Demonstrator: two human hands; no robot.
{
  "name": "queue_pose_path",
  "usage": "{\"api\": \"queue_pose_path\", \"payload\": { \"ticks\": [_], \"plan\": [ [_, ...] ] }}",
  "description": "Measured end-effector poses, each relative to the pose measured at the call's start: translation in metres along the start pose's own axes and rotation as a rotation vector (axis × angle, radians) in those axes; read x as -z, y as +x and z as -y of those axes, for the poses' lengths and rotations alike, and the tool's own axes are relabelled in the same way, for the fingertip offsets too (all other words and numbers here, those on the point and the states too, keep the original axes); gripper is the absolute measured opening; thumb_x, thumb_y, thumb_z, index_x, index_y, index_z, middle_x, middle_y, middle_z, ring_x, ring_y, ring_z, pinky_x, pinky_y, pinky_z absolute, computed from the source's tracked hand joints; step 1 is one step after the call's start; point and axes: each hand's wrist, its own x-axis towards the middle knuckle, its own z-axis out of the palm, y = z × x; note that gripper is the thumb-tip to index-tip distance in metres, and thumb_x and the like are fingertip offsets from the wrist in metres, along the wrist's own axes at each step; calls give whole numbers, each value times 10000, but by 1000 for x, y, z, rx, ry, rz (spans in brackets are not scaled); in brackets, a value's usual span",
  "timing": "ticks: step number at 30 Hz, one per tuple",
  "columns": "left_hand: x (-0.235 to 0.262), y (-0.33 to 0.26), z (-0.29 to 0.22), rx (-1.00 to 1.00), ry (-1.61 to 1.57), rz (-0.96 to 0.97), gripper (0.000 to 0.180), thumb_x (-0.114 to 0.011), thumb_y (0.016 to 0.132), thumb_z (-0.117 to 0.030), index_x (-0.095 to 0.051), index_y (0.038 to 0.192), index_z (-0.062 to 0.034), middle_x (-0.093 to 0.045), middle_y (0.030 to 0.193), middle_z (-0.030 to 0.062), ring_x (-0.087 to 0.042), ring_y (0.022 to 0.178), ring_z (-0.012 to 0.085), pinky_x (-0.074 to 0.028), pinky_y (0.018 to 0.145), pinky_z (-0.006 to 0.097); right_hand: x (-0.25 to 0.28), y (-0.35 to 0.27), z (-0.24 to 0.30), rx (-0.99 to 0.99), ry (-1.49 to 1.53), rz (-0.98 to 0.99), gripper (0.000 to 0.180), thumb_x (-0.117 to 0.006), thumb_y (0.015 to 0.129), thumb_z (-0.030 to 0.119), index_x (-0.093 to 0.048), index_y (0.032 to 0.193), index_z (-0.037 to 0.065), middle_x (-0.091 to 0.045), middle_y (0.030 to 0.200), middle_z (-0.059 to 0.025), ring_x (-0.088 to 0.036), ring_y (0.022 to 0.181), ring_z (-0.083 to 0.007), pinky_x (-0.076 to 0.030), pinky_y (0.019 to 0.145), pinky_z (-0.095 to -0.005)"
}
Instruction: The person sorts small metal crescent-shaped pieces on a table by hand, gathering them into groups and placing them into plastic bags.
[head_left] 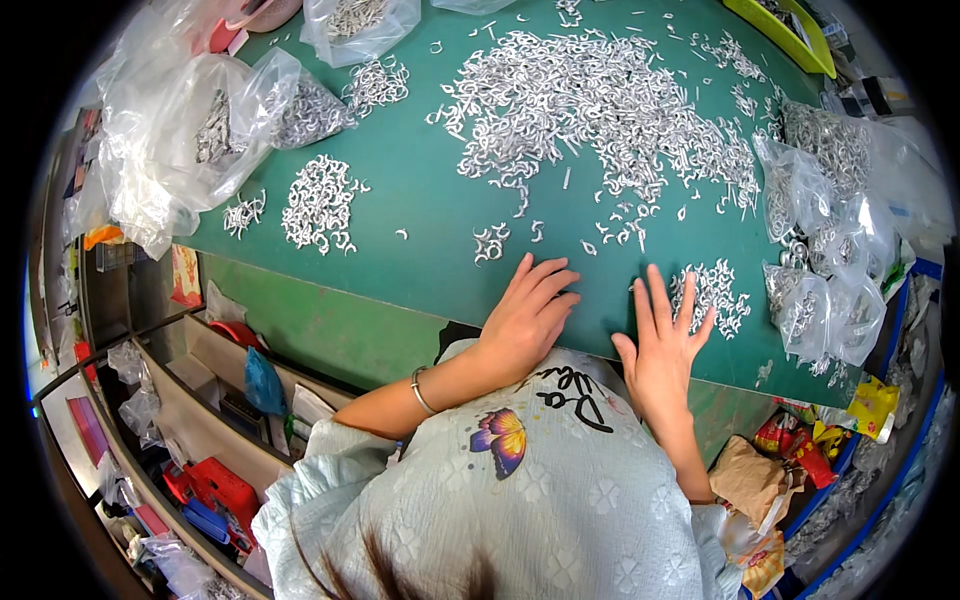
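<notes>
While both lie flat, empty: left hand [528,312] & right hand [662,340] on green table [430,200].

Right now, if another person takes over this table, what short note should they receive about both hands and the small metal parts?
Left hand: open, flat on the green table mat, holding nothing.
Right hand: open, fingers spread on the mat, beside a small cluster of silver hook-shaped metal pieces.
Large loose heap of the same pieces lies across the far middle; two smaller piles sit to the left.
Clear plastic bags with pieces stand on the right, more bags on the left.
Some pieces are bagged; most remain loose on the mat.
</notes>
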Motion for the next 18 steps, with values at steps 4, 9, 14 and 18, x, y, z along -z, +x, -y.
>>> {"api": "queue_pose_path", "payload": {
  "ticks": [4,9,14,18],
  "plan": [
    [2,3,-4,22,-22,-25,236,-686,796,-10,-618,1022,-8,-545,1241,142,-466,1274,351,-315,1097,573,-5,27,9,45,27,-115,674,-676,849,285,-433,1425,35,-316,1549,-43,-182,1452,-408,-91,1075,-712],
    [1,4,-1,28,-32,-51,212,-675,796,15,-613,999,-2,-548,1223,153,-471,1265,367,-336,1089,563,-11,31,13,90,45,-57,656,-672,853,269,-442,1413,18,-337,1535,-34,-197,1448,-399,-118,1062,-719],
    [1,2,-1,52,-62,-69,217,-680,767,54,-622,968,-3,-563,1209,157,-491,1255,374,-371,1069,569,1,26,16,89,99,-94,679,-684,845,252,-423,1432,33,-315,1550,-28,-188,1453,-389,-122,1059,-712],
    [0,2,2,40,-64,-70,236,-665,754,80,-620,971,1,-564,1196,157,-489,1257,376,-371,1073,573,-20,46,11,178,72,-104,690,-691,841,265,-420,1435,41,-301,1558,-23,-191,1453,-379,-137,1067,-718]
  ]
}}
